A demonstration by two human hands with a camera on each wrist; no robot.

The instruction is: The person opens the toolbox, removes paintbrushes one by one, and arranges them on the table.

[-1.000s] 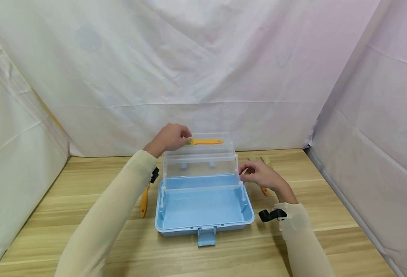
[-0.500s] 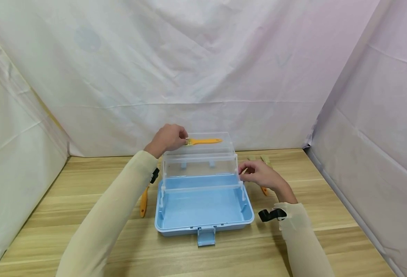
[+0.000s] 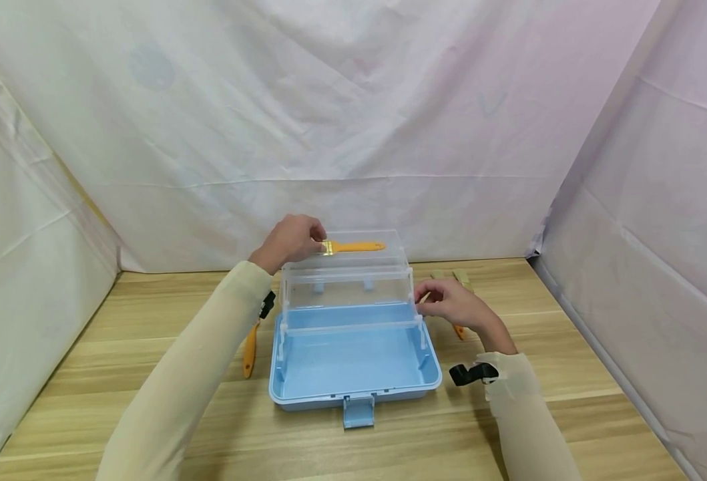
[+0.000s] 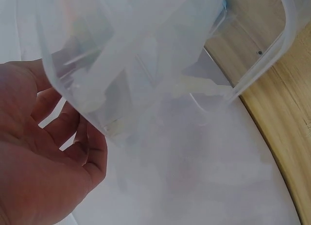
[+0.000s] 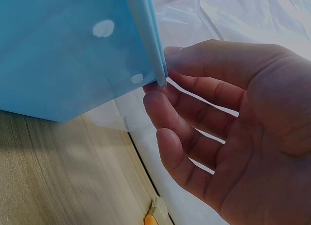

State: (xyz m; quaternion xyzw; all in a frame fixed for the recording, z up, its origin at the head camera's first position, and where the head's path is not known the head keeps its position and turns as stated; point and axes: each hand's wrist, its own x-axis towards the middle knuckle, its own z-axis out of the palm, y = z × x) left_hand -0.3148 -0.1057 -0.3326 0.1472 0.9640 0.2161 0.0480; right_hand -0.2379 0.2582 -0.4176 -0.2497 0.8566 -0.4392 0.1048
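A light blue tool box (image 3: 356,364) stands unlidded on the wooden table, its translucent tiered trays (image 3: 383,260) raised at the back. At the top tray, my left hand (image 3: 293,239) pinches the bristle end of a paintbrush (image 3: 359,246), whose yellow-orange handle points right. The fingertips hide its bristles. In the left wrist view, the tray's clear wall (image 4: 131,74) blurs the brush and partly covers the hand (image 4: 43,152). My right hand (image 3: 452,306) grips the box's right rear edge. The right wrist view shows its thumb and fingers at the blue rim (image 5: 148,35).
One orange-handled paintbrush (image 3: 250,351) lies left of the box. Two more, including a paintbrush (image 3: 462,279) with pale bristles, lie right of it, partly behind the right hand. A latch (image 3: 358,411) hangs at the box front. White cloth (image 3: 353,133) walls the back and sides.
The paintbrush has shifted slightly left and turned a little, so more of its shiny ferrule shows. My left hand has moved slightly left. The right hand and box look unmoved.
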